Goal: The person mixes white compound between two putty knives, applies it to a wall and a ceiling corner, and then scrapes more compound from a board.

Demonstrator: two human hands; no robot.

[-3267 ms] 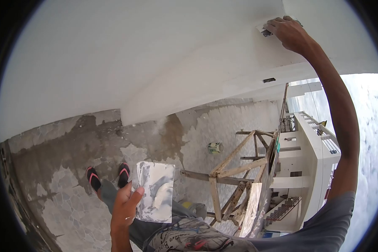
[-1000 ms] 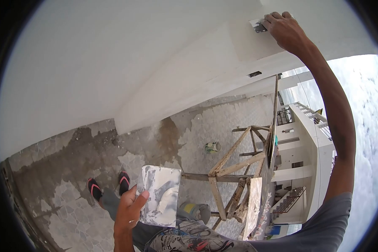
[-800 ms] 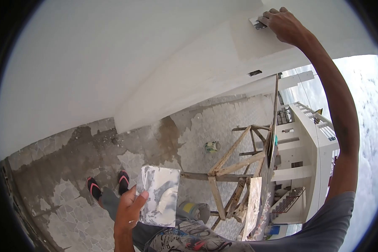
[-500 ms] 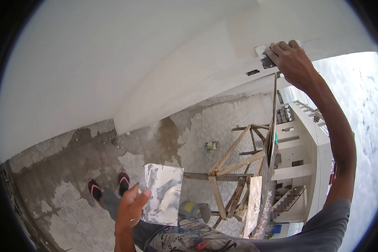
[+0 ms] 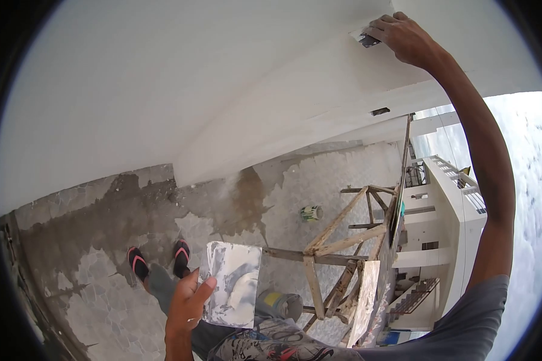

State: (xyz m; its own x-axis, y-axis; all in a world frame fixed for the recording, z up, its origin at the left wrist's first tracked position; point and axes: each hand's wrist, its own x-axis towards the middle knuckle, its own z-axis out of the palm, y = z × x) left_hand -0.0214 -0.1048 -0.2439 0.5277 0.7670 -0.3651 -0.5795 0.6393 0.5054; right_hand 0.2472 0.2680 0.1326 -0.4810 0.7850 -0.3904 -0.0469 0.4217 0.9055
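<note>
My left hand (image 5: 190, 301) is closed on a flat metal plate (image 5: 223, 301), thumb on top. White putty (image 5: 244, 291) lies smeared and heaped on that plate. High at the upper right, my right hand (image 5: 403, 39) grips a putty knife with a wide blade (image 5: 367, 38), held against the white wall (image 5: 319, 78). Its handle is mostly hidden under my fingers. Below the blade, a small dark rectangular hole (image 5: 380, 112) shows in the wall.
A wooden trestle (image 5: 337, 243) with planks stands to the right of my legs. One bucket (image 5: 312, 213) lies on the patchy stone floor (image 5: 111, 295); another bucket (image 5: 289, 305) is beside the trestle. A building with stairs (image 5: 415, 295) is beyond.
My right hand and the putty knife have moved up the wall, away from the rectangular hole. The left hand keeps the plate nearly in place. The view has shifted slightly.
</note>
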